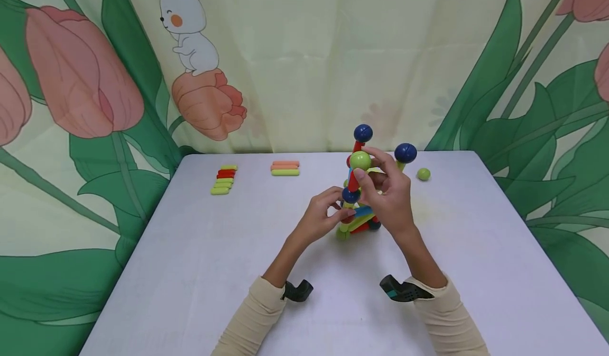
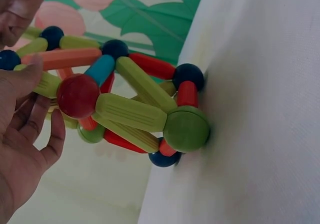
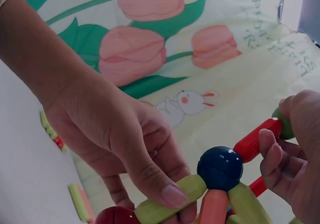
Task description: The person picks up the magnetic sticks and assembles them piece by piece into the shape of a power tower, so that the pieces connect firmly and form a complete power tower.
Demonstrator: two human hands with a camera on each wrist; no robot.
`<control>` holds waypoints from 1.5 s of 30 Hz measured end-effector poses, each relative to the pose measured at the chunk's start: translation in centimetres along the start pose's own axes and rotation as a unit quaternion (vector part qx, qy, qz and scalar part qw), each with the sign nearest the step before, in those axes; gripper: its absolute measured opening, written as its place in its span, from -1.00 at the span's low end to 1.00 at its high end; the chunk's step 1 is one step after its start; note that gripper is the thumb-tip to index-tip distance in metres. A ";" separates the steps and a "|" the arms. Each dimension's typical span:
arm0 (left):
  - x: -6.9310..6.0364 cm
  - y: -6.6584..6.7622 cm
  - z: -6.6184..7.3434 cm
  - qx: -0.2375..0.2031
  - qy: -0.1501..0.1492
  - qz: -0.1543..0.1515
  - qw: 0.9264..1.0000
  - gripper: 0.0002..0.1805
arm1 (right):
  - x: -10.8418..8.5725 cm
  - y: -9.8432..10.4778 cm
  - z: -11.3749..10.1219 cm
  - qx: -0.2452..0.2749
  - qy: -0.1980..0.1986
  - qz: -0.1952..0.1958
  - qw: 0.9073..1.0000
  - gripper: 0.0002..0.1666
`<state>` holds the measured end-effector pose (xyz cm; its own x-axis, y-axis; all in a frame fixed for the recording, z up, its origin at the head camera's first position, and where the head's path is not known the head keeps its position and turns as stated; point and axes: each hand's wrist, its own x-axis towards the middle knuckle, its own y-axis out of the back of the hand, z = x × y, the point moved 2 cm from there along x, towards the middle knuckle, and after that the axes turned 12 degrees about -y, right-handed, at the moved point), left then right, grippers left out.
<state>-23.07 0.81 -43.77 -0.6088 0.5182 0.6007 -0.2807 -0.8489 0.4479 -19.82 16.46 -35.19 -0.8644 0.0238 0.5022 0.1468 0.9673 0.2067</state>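
A tall frame of magnetic rods and balls stands on the table, built from yellow-green, red, orange and blue rods (image 2: pixel 145 82). My left hand (image 1: pixel 325 213) pinches a yellow-green rod (image 3: pixel 172 199) between thumb and fingers. That rod joins a red ball (image 2: pixel 78 96) to a dark blue ball (image 3: pixel 220 168). Higher up, my right hand (image 1: pixel 391 194) holds a green ball (image 1: pixel 360 160) at the end of a red rod (image 3: pixel 256 140), which meets the dark blue ball. Two more dark blue balls top the frame, one of them at the upper right (image 1: pixel 406 153).
Loose yellow-green and red rods (image 1: pixel 223 180) lie in a column at the table's left. An orange rod (image 1: pixel 285 164) and a yellow-green rod (image 1: pixel 285 172) lie together near the back edge. One loose green ball (image 1: pixel 423 174) sits right of the frame. A printed curtain (image 1: pixel 309 70) hangs behind the table.
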 end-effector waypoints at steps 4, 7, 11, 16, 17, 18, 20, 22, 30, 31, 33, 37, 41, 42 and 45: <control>0.0 -0.1 -0.1 0.004 -0.001 -0.004 1.000 -0.68 | 0.0 -0.2 0.1 -0.010 0.000 -0.006 1.000 -0.39; 0.0 -0.1 -0.2 0.007 0.001 -0.007 1.000 -0.68 | -0.1 -0.2 0.1 -0.007 0.009 -0.010 1.000 -0.36; -0.1 -0.2 -0.2 0.012 0.003 -0.007 1.000 -0.68 | -0.2 -0.3 0.3 0.004 0.013 -0.025 1.000 -0.30; -0.2 -0.1 -0.2 0.014 -0.002 -0.004 1.000 -0.67 | -0.7 -0.5 0.9 -0.006 -0.002 -0.033 0.999 -0.24; -0.2 -0.2 -0.2 0.014 -0.002 -0.004 1.000 -0.67 | -0.9 -0.5 1.1 -0.012 -0.009 -0.032 0.999 -0.24; -0.2 -0.2 -0.2 0.012 -0.001 -0.004 1.000 -0.67 | -1.1 -0.5 1.2 -0.021 -0.014 -0.030 0.999 -0.25; -0.3 -0.3 -0.2 0.010 -0.002 0.000 1.000 -0.67 | -1.5 -0.4 1.5 -0.036 -0.026 -0.029 0.999 -0.30; -0.3 -0.4 -0.2 0.006 -0.004 0.007 1.000 -0.68 | -1.8 -0.3 1.8 -0.055 -0.030 -0.024 0.998 -0.33; -0.4 0.1 -0.5 -0.022 -0.025 0.046 0.998 -0.73 | -2.9 1.6 3.2 -0.066 0.067 0.090 0.992 -0.63; -0.4 0.3 -0.6 -0.026 -0.027 0.049 0.998 -0.73 | -3.0 1.9 3.5 -0.065 0.077 0.119 0.988 -0.69; -0.4 0.7 -0.8 -0.029 -0.028 0.054 0.998 -0.72 | -3.2 2.5 4.0 -0.060 0.076 0.166 0.981 -0.75; -0.6 1.7 -1.2 -0.013 -0.024 0.063 0.998 -0.69 | -3.1 3.1 5.1 -0.083 0.001 0.178 0.980 -0.62; -0.7 2.7 -1.7 -0.002 -0.010 0.058 0.998 -0.68 | -3.1 2.6 4.8 -0.119 -0.072 0.112 0.984 -0.50; -0.7 2.9 -1.8 -0.001 -0.005 0.051 0.999 -0.68 | -3.1 2.4 4.5 -0.124 -0.076 0.095 0.985 -0.50; -0.8 4.0 -2.5 0.008 0.015 0.037 0.999 -0.66 | -3.1 1.8 3.4 -0.127 -0.062 0.055 0.988 -0.53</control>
<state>-25.60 -3.30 -44.12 -0.6496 0.4508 0.6122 -0.2228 -0.8828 0.4137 -18.50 18.97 -39.21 -0.8862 0.1713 0.4305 0.3459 0.8627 0.3689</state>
